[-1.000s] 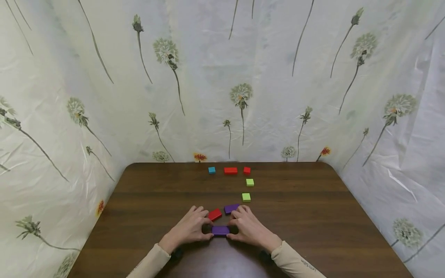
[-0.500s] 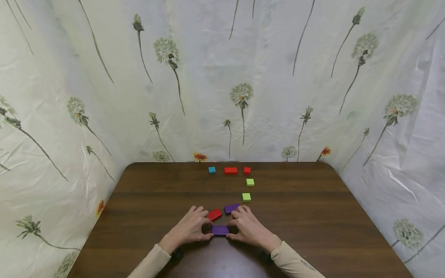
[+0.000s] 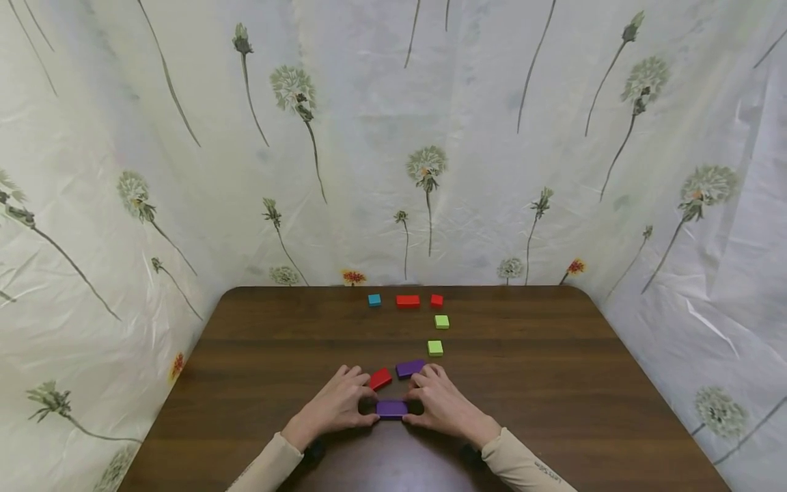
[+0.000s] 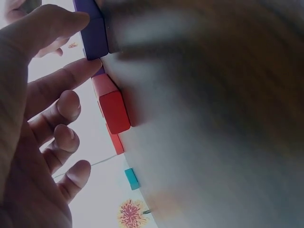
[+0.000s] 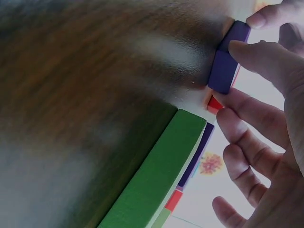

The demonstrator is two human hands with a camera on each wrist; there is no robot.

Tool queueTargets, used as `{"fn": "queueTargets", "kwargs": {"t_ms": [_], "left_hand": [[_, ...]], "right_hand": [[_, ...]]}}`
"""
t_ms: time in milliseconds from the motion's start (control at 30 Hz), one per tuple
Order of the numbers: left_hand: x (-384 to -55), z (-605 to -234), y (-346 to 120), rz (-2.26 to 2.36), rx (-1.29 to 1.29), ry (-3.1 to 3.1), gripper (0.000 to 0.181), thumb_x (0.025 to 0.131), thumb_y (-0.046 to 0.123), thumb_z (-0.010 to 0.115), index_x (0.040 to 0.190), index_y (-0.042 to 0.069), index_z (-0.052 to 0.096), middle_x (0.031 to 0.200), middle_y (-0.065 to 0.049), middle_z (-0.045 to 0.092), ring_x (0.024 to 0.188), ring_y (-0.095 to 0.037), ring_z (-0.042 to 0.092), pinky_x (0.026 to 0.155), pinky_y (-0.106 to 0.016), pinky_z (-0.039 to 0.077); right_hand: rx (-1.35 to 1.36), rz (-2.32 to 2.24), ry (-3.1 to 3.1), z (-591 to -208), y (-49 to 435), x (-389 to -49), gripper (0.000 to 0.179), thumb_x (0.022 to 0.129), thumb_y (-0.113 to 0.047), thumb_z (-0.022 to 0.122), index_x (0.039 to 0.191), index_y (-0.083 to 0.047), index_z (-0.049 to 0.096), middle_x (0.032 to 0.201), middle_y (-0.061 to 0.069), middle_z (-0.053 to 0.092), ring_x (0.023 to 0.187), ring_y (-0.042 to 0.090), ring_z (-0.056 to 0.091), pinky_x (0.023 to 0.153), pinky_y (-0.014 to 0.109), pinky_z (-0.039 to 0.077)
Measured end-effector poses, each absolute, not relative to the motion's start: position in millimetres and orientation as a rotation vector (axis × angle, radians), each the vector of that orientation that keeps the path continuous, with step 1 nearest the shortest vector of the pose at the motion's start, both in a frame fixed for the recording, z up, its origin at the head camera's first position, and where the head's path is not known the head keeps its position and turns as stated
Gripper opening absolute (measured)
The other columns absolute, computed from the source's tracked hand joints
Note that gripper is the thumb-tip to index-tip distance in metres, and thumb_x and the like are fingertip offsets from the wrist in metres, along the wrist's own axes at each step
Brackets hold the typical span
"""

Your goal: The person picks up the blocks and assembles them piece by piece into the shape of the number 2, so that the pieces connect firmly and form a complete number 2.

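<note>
Both hands meet at a purple block (image 3: 391, 410) lying near the front of the wooden table. My left hand (image 3: 338, 403) pinches its left end between thumb and index finger, and my right hand (image 3: 441, 403) pinches the right end the same way. The other fingers curve loosely beyond the block. Just behind it a red block (image 3: 380, 378) lies at an angle by the left fingers. A second purple block (image 3: 409, 370) is partly covered by the right fingers. In the right wrist view a long green block (image 5: 152, 171) stands below the right hand; the head view hides it.
Two lime-green blocks, one nearer (image 3: 435, 348) and one farther (image 3: 442, 322), lie right of centre. Along the table's back edge sit a blue block (image 3: 374, 300), a long red block (image 3: 408, 301) and a small red block (image 3: 436, 300). A dandelion-print curtain (image 3: 369, 137) surrounds the table (image 3: 277, 355).
</note>
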State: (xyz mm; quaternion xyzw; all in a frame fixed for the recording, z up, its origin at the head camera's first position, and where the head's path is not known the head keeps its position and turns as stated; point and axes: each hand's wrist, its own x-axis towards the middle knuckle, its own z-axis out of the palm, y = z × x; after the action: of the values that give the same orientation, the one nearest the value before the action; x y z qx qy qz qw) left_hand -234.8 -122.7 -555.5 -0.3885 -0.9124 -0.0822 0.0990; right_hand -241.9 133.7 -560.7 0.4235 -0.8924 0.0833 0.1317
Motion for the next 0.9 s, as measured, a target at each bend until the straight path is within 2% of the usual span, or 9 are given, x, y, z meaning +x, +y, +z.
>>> {"fn": "queueTargets", "kwargs": {"t_ms": [533, 733, 900], "left_hand": [[-233.5, -554.7, -121.0, -0.243, -1.159, -2.636, 0.032, 0.079, 0.051, 0.072, 0.093, 0.023, 0.075, 0.084, 0.010, 0.058, 0.082, -0.010, 0.043, 0.075, -0.026, 0.030], [-233.4, -555.5, -121.8, -0.282, -1.140, -2.658, 0.047, 0.077, 0.061, 0.070, 0.106, 0.024, 0.073, 0.095, 0.009, 0.060, 0.090, -0.012, 0.049, 0.079, -0.030, 0.036], [-234.6, -553.6, -122.9, -0.321, -1.113, -2.688, 0.056, 0.076, 0.067, 0.067, 0.114, 0.026, 0.070, 0.100, 0.009, 0.059, 0.093, -0.012, 0.050, 0.083, -0.033, 0.039]], "right_hand": [[1.223, 0.229, -2.531, -559.9, 134.3, -241.5, 0.032, 0.073, -0.048, 0.078, 0.085, -0.019, 0.074, 0.086, -0.007, 0.058, 0.089, 0.017, 0.049, 0.095, 0.051, 0.039], [1.209, 0.247, -2.570, -560.5, 137.9, -240.3, 0.047, 0.069, -0.057, 0.078, 0.097, -0.020, 0.071, 0.092, -0.006, 0.059, 0.095, 0.018, 0.051, 0.099, 0.054, 0.037], [1.176, 0.278, -2.573, -558.2, 142.1, -241.6, 0.058, 0.067, -0.060, 0.079, 0.106, -0.018, 0.068, 0.097, -0.007, 0.060, 0.097, 0.018, 0.051, 0.100, 0.054, 0.036]]}}
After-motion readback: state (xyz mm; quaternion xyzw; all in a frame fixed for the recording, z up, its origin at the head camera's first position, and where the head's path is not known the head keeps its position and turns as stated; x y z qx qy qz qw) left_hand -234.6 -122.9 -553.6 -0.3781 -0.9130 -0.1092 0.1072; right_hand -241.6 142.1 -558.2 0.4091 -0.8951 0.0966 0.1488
